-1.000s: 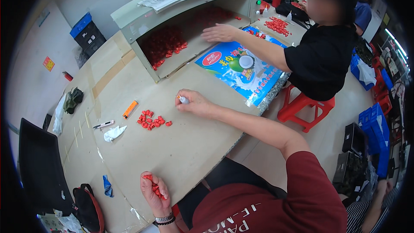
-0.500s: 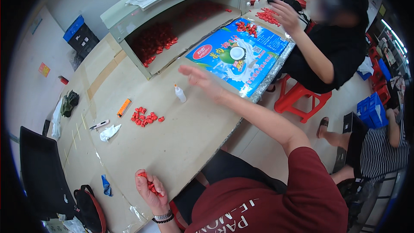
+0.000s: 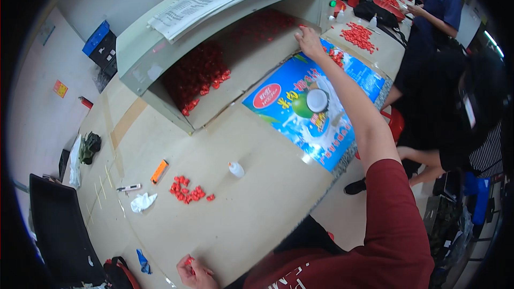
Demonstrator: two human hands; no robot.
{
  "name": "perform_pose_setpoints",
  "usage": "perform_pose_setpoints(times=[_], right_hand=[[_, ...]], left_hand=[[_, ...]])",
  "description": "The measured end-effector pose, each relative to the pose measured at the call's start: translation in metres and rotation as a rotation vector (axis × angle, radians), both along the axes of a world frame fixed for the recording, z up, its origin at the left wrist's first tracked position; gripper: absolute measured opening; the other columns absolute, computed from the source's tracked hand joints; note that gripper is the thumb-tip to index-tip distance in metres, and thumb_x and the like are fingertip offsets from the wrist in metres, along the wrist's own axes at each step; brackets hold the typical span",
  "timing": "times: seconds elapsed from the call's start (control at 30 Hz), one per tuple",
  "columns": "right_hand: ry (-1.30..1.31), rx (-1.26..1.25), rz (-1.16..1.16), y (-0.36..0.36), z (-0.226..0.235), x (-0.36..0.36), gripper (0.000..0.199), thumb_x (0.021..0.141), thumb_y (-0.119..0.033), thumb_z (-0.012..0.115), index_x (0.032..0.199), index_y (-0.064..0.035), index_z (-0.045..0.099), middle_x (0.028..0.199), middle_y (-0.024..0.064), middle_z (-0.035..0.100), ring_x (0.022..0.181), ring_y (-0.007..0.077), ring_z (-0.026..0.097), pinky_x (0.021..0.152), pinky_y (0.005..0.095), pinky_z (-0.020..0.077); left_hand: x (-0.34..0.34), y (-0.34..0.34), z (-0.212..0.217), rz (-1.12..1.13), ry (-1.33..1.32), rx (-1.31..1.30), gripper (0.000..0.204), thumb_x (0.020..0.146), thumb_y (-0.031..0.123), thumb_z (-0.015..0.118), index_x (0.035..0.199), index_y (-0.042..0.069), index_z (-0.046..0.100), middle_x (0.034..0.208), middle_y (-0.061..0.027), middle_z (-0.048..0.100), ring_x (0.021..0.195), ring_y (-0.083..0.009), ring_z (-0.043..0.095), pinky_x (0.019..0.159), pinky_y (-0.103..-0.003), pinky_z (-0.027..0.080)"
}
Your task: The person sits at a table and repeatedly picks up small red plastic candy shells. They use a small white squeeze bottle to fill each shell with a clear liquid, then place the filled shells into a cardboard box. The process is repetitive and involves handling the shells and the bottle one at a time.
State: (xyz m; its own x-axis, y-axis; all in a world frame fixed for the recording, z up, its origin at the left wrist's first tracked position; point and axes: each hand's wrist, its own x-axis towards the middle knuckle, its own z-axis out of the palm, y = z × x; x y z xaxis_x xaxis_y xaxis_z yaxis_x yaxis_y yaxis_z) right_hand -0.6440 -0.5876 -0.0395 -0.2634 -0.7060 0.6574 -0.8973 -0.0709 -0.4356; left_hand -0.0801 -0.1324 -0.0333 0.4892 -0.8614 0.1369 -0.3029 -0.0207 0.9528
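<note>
My left hand (image 3: 195, 273), at the table's near edge, is closed around small red knobbly pieces, and a bit of red shows between its fingers. My right arm stretches across to the box-shaped machine (image 3: 134, 69). There my right hand (image 3: 309, 42) is at the right end of the opening, fingers bent, right beside a small red piece (image 3: 303, 26); what it grips is hidden. Many red pieces (image 3: 201, 75) lie heaped inside the machine. Below my right forearm is a blue printed sheet (image 3: 289, 112) with a few red pieces (image 3: 336, 56) on it.
On the table (image 3: 257, 225) are a red pile (image 3: 187, 190), a white squeeze bottle (image 3: 236, 169), an orange box (image 3: 159, 172), a cutter (image 3: 129, 187) and a white tissue (image 3: 143, 202). A person in black (image 3: 444, 101) bends at the right; another in blue (image 3: 441, 8) stands farther back.
My right hand has moved from above the table to the machine's opening, up and right. The view has shifted. The person in black has lowered their raised arm and bent down.
</note>
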Motion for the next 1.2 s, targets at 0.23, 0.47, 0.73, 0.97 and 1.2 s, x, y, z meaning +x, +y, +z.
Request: perform_pose_setpoints(times=[0.23, 0.47, 0.73, 0.97, 1.2], right_hand=[[0.232, 0.295, -0.111, -0.103, -0.016, -0.032, 0.036, 0.094, -0.034, 0.046, 0.113, -0.0073, 0.061, 0.107, 0.021, 0.058, 0.102, 0.0387, 0.055, 0.086, 0.0507, 0.0446], [0.41, 0.097, -0.09, -0.243, -0.056, -0.062, 0.037, 0.098, -0.034, 0.037, 0.115, -0.0123, 0.061, 0.116, 0.0218, 0.058, 0.111, 0.0389, 0.054, 0.095, 0.0482, 0.044], [0.645, -0.118, 0.163, -0.285, -0.043, -0.066, 0.036, 0.096, -0.025, 0.043, 0.125, -0.0054, 0.053, 0.124, 0.0196, 0.057, 0.117, 0.0369, 0.051, 0.103, 0.0427, 0.0385], [0.359, -0.046, 0.349, -0.242, -0.023, -0.005, 0.032, 0.098, -0.026, 0.041, 0.121, -0.0134, 0.06, 0.124, 0.0197, 0.057, 0.111, 0.0348, 0.057, 0.098, 0.0435, 0.0444], [0.508, -0.02, 0.125, -0.341, -0.057, -0.105, 0.038, 0.098, -0.026, 0.04, 0.122, -0.0015, 0.055, 0.124, 0.0243, 0.055, 0.116, 0.0388, 0.052, 0.099, 0.0453, 0.0419]], left_hand=[[-0.012, 0.007, 0.002, 0.176, 0.023, 0.124, 0.012, 0.093, 0.008, 0.053, 0.103, 0.0, 0.055, 0.065, -0.0031, 0.054, 0.043, -0.0044, 0.04, 0.036, -0.019, 0.03], [-0.006, 0.004, -0.01, 0.15, -0.082, 0.132, 0.015, 0.093, 0.011, 0.056, 0.101, -0.002, 0.054, 0.066, -0.0078, 0.059, 0.042, -0.0071, 0.042, 0.036, -0.022, 0.033], [-0.012, -0.01, -0.002, 0.238, -0.122, 0.282, 0.015, 0.092, 0.012, 0.055, 0.1, -0.001, 0.055, 0.063, -0.0056, 0.057, 0.042, -0.0061, 0.043, 0.035, -0.02, 0.036], [-0.009, 0.005, -0.005, 0.266, -0.111, 0.249, 0.014, 0.091, 0.012, 0.057, 0.101, 0.001, 0.056, 0.067, -0.0044, 0.058, 0.044, -0.0056, 0.044, 0.035, -0.019, 0.036], [0.012, 0.007, -0.026, 0.147, -0.103, 0.208, 0.014, 0.092, 0.012, 0.057, 0.102, 0.002, 0.056, 0.068, -0.0038, 0.058, 0.044, -0.0047, 0.042, 0.036, -0.019, 0.035]])
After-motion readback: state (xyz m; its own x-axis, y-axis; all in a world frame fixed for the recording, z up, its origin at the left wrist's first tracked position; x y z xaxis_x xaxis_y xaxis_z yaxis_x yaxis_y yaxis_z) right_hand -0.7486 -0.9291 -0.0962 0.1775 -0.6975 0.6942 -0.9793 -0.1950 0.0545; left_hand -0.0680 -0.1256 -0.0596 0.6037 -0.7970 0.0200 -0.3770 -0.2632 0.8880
